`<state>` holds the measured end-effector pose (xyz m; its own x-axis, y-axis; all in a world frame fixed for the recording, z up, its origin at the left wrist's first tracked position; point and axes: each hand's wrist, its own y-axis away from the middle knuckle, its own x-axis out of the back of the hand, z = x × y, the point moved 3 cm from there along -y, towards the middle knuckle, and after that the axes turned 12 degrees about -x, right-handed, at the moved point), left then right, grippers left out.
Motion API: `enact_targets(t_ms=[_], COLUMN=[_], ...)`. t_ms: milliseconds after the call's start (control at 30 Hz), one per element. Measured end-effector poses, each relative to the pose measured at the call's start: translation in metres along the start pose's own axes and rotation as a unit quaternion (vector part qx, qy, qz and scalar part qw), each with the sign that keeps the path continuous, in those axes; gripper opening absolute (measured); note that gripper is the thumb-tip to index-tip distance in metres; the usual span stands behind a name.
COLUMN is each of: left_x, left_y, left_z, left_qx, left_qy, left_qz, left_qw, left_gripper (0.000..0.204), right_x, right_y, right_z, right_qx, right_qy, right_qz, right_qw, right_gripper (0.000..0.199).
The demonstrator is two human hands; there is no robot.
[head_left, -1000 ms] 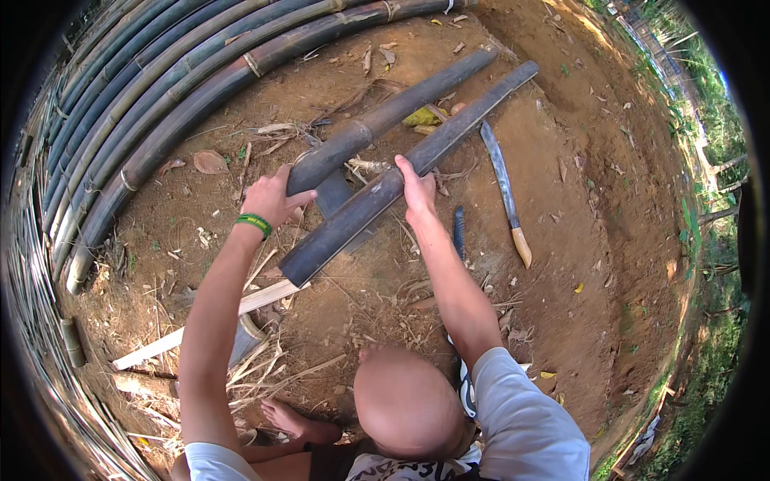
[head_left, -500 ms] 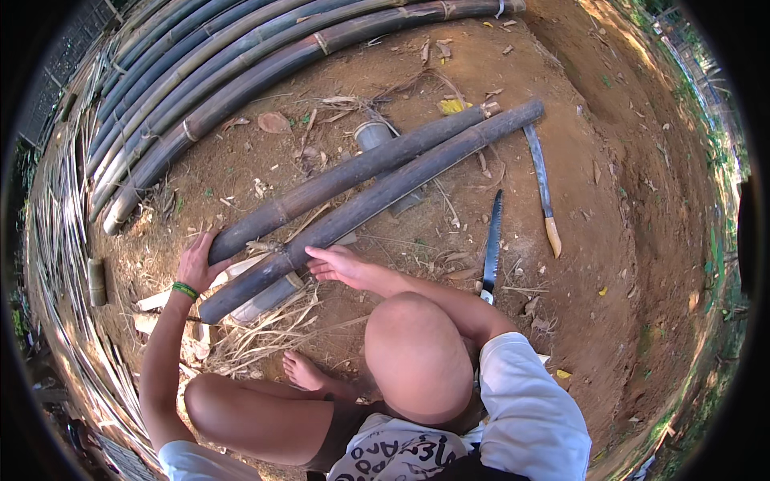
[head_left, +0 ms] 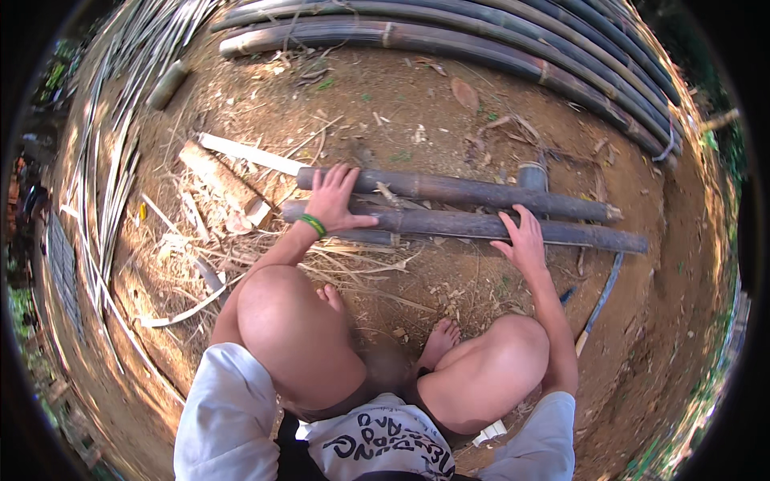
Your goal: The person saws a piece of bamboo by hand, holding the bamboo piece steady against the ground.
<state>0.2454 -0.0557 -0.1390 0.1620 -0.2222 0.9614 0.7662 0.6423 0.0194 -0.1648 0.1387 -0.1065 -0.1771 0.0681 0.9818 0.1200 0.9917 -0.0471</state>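
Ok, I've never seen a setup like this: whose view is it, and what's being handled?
There is no machine: a person works bare-handed, filmed by the left one of two fisheye cameras worn on the head, so straight edges bend toward the rim. Two dark bamboo lengths lie side by side, a far pole and a near pole. The left hand spreads over both; the right hand is on the near pole, its firmness unclear. Around them is earth with wood shavings, longer bamboo beyond, and a blade at right.
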Motion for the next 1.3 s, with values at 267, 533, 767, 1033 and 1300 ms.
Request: enact_targets(t_ms=[267, 533, 767, 1033, 1300], left_x=[-0.003, 0.001, -0.001, 0.0, -0.008], left_y=[0.021, 0.02, 0.019, 0.012, 0.003], left_z=[0.015, 0.008, 0.009, 0.008, 0.008], left_qx=[-0.013, -0.026, -0.046, -0.051, -0.042], left_qy=[-0.052, -0.022, -0.044, -0.044, -0.039], left_qz=[-0.052, -0.022, -0.033, -0.026, -0.017], left_qw=[0.997, 0.999, 0.997, 0.997, 0.998], left_gripper=[0.148, 0.143, 0.139, 0.14, 0.144], right_x=[-0.003, 0.002, 0.004, 0.006, -0.002], right_y=[0.007, 0.014, 0.015, 0.017, 0.009], right_z=[-0.005, 0.003, 0.008, 0.017, -0.005], right_qx=[0.036, 0.017, 0.013, 0.006, 0.017], right_qy=[-0.001, 0.02, 0.022, 0.039, 0.033], right_qz=[-0.022, -0.017, -0.007, 0.028, 0.026], right_qw=[0.999, 1.0, 1.0, 0.999, 0.999], right_gripper=[0.079, 0.078, 0.078, 0.078, 0.074])
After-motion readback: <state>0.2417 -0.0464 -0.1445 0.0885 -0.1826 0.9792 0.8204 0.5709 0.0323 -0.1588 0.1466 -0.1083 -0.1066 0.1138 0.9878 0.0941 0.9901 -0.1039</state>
